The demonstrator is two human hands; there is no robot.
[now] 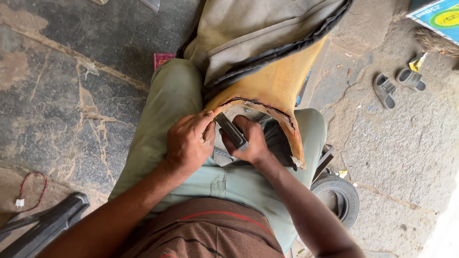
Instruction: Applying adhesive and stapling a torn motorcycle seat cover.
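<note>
Fingers of the left hand (189,142) are pressed together, pinching the edge of the grey seat cover (248,33) where it wraps the yellow foam seat base (272,86) lying across the lap. The right hand (251,139) is closed around a metal stapler (231,131), whose long axis runs from ten to four o'clock, nose at the pinched edge. The seat stretches off toward one o'clock. Both hands touch it. A small tyre (337,197) lies at four o'clock, grey sandals (399,85) at two; no containers show.
</note>
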